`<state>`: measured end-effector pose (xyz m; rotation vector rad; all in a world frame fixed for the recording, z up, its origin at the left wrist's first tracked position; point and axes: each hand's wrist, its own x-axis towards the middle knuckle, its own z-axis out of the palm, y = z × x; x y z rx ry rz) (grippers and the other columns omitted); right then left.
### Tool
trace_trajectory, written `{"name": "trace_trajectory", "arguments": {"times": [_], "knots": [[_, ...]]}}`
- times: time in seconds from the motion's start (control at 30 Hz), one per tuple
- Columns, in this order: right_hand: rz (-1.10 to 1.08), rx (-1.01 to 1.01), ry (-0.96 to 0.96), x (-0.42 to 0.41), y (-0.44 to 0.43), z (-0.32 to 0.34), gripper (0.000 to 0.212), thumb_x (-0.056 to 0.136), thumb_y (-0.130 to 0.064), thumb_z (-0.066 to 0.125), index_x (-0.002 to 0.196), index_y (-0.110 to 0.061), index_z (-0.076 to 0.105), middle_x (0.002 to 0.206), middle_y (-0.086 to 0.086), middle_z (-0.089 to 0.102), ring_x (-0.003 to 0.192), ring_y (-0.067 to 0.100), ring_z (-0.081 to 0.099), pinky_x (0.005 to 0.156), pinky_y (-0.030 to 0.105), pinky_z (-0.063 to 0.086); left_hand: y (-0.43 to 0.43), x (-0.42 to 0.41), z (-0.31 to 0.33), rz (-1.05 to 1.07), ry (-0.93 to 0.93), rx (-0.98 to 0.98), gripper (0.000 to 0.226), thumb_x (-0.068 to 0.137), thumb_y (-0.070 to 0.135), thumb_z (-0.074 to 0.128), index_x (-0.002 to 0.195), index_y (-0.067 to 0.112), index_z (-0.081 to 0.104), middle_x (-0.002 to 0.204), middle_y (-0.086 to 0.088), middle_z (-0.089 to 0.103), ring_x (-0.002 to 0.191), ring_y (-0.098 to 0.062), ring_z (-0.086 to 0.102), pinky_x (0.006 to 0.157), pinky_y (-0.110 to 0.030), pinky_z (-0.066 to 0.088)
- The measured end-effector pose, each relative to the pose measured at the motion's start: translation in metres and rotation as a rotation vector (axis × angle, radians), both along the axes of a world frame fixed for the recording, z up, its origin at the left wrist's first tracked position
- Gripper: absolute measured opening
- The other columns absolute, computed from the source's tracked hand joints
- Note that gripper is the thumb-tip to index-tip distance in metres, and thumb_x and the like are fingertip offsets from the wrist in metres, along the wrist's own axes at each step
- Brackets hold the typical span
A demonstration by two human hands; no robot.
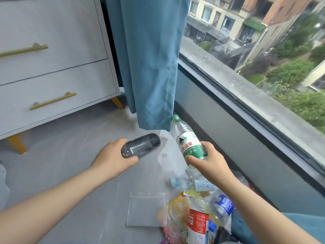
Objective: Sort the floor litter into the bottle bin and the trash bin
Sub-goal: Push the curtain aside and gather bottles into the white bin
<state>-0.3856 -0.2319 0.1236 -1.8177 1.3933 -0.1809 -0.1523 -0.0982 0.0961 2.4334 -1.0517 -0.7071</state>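
The left hand (112, 155) gripped one end of a dark, smooth, rounded bottle (142, 144), whose other end pointed far and right above the grey floor (79, 155). The right hand (209, 159) curled round the lower part of a clear plastic water bottle (186, 136), which rose tilted toward the blue curtain (149, 59). It had a green cap and a green-and-white label. Nearer, at right, lay a litter heap (197, 213) of crumpled bottles and wrappers, with a flat clear zip bag (146, 208) just left of it.
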Motion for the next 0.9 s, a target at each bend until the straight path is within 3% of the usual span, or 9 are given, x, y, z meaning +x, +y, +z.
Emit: {"name": "trace_trajectory", "arguments": {"times": [0.23, 0.37, 0.53, 0.63, 0.73, 0.9], "knots": [[-0.107, 0.077, -0.101, -0.002, -0.011, 0.114, 0.041, 0.077, -0.030, 0.070, 0.111, -0.032, 0.047, 0.085, -0.010, 0.063, 0.069, 0.011, 0.062, 0.059, 0.026, 0.050, -0.028, 0.001, 0.145, -0.022, -0.073, -0.078, 0.042, 0.069, 0.043, 0.070, 0.107, 0.031, 0.057, 0.094, 0.012, 0.062, 0.085, -0.012, 0.058, 0.071, -0.027, 0.046], [-0.160, 0.126, -0.135, -0.009, -0.004, 0.218, 0.039, 0.078, -0.029, 0.070, 0.110, -0.031, 0.048, 0.087, -0.007, 0.065, 0.072, 0.013, 0.064, 0.060, 0.028, 0.051, -0.024, -0.004, 0.256, -0.031, -0.066, -0.082, 0.040, 0.067, 0.046, 0.070, 0.103, 0.034, 0.056, 0.091, 0.013, 0.063, 0.085, -0.010, 0.059, 0.073, -0.028, 0.050], [-0.187, 0.108, -0.140, -0.017, 0.003, 0.348, 0.040, 0.078, -0.030, 0.071, 0.109, -0.032, 0.046, 0.088, -0.007, 0.064, 0.073, 0.014, 0.067, 0.063, 0.035, 0.056, -0.017, -0.009, 0.392, -0.033, -0.016, -0.133, 0.037, 0.063, 0.039, 0.074, 0.095, 0.030, 0.057, 0.079, 0.010, 0.063, 0.075, -0.010, 0.059, 0.065, -0.027, 0.046], [-0.210, 0.077, -0.155, -0.021, 0.014, 0.429, 0.038, 0.080, -0.030, 0.070, 0.110, -0.031, 0.046, 0.086, -0.010, 0.062, 0.071, 0.011, 0.063, 0.057, 0.030, 0.051, -0.010, -0.020, 0.470, -0.071, 0.027, -0.126, 0.035, 0.060, 0.038, 0.072, 0.090, 0.030, 0.057, 0.071, 0.007, 0.063, 0.069, -0.013, 0.059, 0.062, -0.028, 0.047], [-0.226, 0.049, -0.178, -0.023, 0.029, 0.508, 0.045, 0.080, -0.028, 0.071, 0.117, -0.029, 0.046, 0.088, -0.011, 0.062, 0.073, 0.008, 0.062, 0.054, 0.023, 0.048, -0.003, -0.030, 0.544, -0.091, 0.048, -0.148, 0.035, 0.062, 0.038, 0.072, 0.092, 0.029, 0.056, 0.073, 0.006, 0.063, 0.070, -0.014, 0.059, 0.062, -0.029, 0.047], [-0.274, -0.004, -0.231, -0.032, 0.062, 0.639, 0.043, 0.081, -0.026, 0.072, 0.112, -0.032, 0.043, 0.087, -0.013, 0.060, 0.076, 0.009, 0.063, 0.066, 0.028, 0.051, 0.011, -0.039, 0.672, -0.135, 0.070, -0.254, 0.034, 0.063, 0.036, 0.073, 0.090, 0.029, 0.053, 0.080, 0.005, 0.060, 0.070, -0.012, 0.056, 0.060, -0.026, 0.044]]}}
